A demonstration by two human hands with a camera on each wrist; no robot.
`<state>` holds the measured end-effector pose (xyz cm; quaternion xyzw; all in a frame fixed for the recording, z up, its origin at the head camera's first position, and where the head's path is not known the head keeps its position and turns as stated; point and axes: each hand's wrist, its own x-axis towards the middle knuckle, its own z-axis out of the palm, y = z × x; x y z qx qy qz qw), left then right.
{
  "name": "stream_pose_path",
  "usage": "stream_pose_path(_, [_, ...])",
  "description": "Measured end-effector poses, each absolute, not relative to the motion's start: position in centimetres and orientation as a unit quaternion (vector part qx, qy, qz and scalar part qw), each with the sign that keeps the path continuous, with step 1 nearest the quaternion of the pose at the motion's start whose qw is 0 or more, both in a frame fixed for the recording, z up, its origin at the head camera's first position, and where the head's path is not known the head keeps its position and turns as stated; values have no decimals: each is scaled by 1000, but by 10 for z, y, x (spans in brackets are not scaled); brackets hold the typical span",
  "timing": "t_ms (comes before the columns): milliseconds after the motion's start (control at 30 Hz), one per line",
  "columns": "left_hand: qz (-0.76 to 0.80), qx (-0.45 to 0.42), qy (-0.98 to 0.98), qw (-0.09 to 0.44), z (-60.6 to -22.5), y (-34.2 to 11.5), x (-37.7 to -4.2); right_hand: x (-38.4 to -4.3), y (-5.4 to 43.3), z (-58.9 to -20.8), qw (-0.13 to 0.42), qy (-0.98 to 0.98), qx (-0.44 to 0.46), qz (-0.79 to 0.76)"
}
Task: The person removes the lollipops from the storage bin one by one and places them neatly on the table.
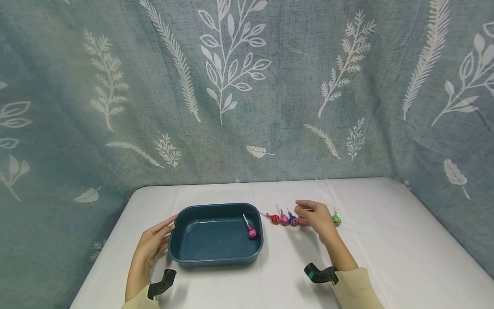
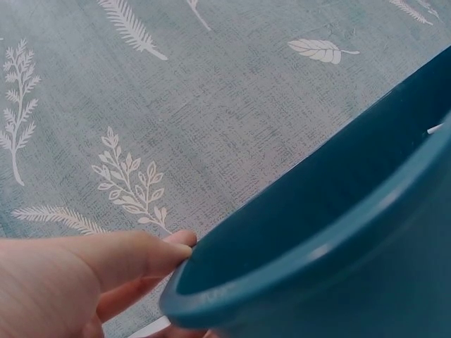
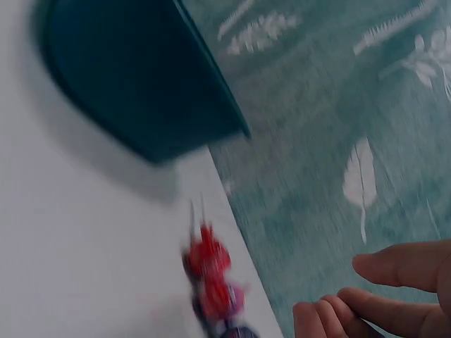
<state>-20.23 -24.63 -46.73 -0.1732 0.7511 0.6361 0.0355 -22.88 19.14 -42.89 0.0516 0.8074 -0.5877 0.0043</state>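
My left hand [image 1: 151, 242] rests against the outside of a dark teal rectangular bin [image 1: 216, 262], its fingertips at the left rim. In the left wrist view the fingers stay outside the bin wall. A pink lollipop [image 1: 252, 233] lies inside the bin near its right wall. My right hand [image 1: 315, 218] is over a row of wrapped lollipops, thumb and fingers apart in the right wrist view. Left of it lie a red lollipop [image 1: 275, 219], a pink one [image 1: 284, 220] and a purple one [image 1: 293, 221]. Another reddish lollipop [image 1: 302, 221] is partly hidden beneath the hand.
A green lollipop [image 1: 337, 220] lies just right of my right hand. Everything stands on a white-covered table [image 1: 386, 240]. A grey-green leaf-patterned curtain [image 1: 293, 86] hangs behind and along the sides. Black wrist cameras [image 1: 321, 273] sit on both forearms.
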Motion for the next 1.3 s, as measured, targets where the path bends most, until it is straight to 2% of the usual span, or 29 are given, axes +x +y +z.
stream_pose_path(300, [633,-175,753,38,-467,-245,-202,-230,122,-417,49,745,4,-665])
stream_pose_path(500, [630,-176,755,40,-468,-247,-202,-225,85,-417,109,673,-51,-730])
stream_pose_path(633, [627,-173,759,41,-469,-247,-202,-219,68,-418,133,653,-55,-743])
stream_pose_path(1000, [628,-170,758,37,-468,-245,-202,-214,58,-420,119,706,-21,-698])
stream_pose_path(1300, [625,-169,761,38,-468,-246,-202,-217,52,-425,118,744,-48,-656])
